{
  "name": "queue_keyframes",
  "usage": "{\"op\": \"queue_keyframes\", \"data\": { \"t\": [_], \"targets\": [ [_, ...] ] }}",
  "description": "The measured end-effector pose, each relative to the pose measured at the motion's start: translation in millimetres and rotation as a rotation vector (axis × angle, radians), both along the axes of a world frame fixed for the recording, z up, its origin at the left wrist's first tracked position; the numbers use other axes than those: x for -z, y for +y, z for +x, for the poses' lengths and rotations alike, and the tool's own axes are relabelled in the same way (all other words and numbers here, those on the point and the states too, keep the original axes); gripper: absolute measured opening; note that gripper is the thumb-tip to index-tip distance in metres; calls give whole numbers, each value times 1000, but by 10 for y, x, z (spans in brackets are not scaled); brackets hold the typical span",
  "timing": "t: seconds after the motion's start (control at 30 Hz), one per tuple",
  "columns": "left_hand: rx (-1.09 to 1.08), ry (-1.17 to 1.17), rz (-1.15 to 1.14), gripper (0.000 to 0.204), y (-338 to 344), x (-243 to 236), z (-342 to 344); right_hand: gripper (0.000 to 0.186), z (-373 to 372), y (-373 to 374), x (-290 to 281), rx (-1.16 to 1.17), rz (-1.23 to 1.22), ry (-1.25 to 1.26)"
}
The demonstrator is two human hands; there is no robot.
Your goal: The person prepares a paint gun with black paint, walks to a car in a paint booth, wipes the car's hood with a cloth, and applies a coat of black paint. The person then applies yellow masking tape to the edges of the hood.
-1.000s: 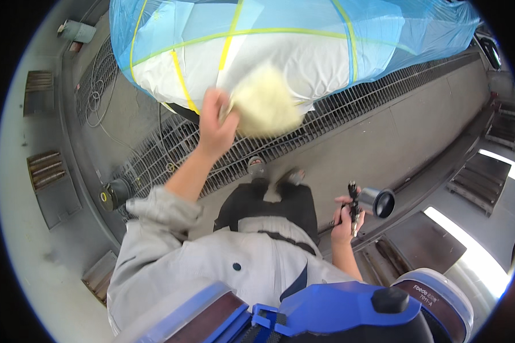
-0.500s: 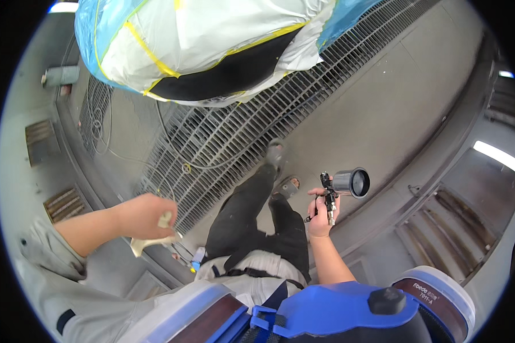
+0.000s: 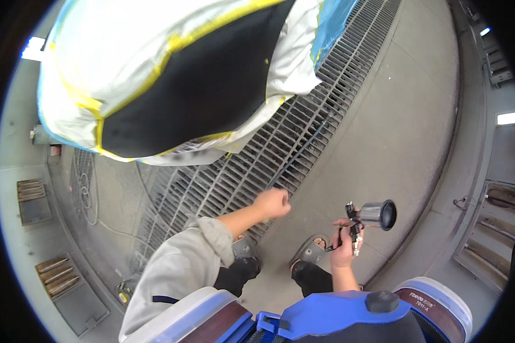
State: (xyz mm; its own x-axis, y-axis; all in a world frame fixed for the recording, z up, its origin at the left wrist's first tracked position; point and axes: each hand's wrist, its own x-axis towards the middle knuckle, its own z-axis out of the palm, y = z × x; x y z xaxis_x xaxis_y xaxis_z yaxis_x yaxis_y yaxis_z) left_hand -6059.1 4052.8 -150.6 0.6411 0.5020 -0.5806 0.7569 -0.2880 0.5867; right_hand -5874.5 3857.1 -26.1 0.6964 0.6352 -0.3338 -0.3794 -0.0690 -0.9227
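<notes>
R grip (image 3: 343,244) was closed round the handle of a spray gun (image 3: 356,233), whose metallic cup (image 3: 376,215) stuck out on the R side, dark round mouth facing R. Gun thus sat in the R grip, just R of the R sandal (image 3: 311,250) in view, & well apart from the L grip (image 3: 272,204). L grip was curled into a fist over the edge of the floor grate (image 3: 234,183); couldn't tell if anything was inside it. Dk-blue hose (image 3: 303,151) lay along the grate beyond that fist. Upper L: big blk panel (image 3: 194,86) edged w/ yellow tape (image 3: 175,43), white masking sheet (image 3: 114,34) around it, blue film (image 3: 335,23) on the R, well clear of the gun. Blue respirator (image 3: 337,314) showed at btm.
</notes>
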Motion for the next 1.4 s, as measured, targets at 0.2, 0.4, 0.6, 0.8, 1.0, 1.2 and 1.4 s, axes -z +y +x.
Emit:
{"op": "queue_keyframes", "data": {
  "t": [0.2, 0.4, 0.6, 0.8, 1.0, 1.2, 1.4],
  "targets": [
    [26, 225, 318, 57, 375, 1661, 699, 63, 546, -92, 574, -24, 31, -124],
    [254, 313, 380, 42, 631, 2257, 960, 57, 825, -291, 547, 89, 22, -166],
    [22, 162, 631, 27, 689, 2461, 1010, 46, 847, -282, 338, 72, 134, -264],
    [46, 235, 510, 20, 820, 2540, 1121, 71, 646, -293, 202, -16, 138, -329],
    [-81, 332, 378, 17, 771, 2353, 1106, 71, 467, -319, 170, -29, 138, -279],
    [-165, -209, 129, 35, 580, 1754, 980, 65, 461, -308, 134, -28, 122, -331],
    [161, -699, -506, 16, 503, 767, 780, 57, 592, -86, -54, 41, 238, -326]
  ]
}}
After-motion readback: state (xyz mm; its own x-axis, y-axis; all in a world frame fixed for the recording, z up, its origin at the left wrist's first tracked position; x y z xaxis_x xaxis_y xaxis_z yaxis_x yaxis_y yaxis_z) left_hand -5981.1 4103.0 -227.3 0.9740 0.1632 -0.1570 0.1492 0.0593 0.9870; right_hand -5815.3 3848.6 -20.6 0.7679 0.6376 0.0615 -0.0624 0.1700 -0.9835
